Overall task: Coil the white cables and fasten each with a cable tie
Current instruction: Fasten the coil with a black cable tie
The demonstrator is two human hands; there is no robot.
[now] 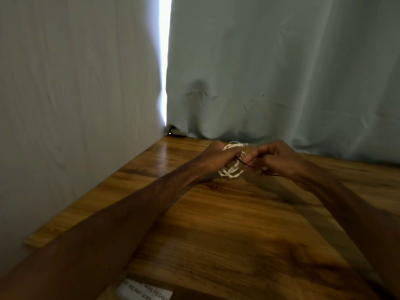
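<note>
From the head camera, both your arms reach out over the far part of the wooden table, and your hands meet near its far edge, close to the grey curtain.

Your left hand is curled round a coiled white cable. The loops bunch out of your fist on its right side and hang down towards the tabletop; whether they touch the wood you cannot tell. One end of the cable pokes out above your fingers at the far side.

Your right hand sits just right of the coil, with thumb and fingertips pinched on a thin black cable tie. The tie runs from the coil into your pinch, and a dark tail trails out under that hand.

A bright strip of light shows where the curtain's two panels part, far left of your hands. At the near edge, below your left forearm, lies a printed paper slip, its text upside down to you.
</note>
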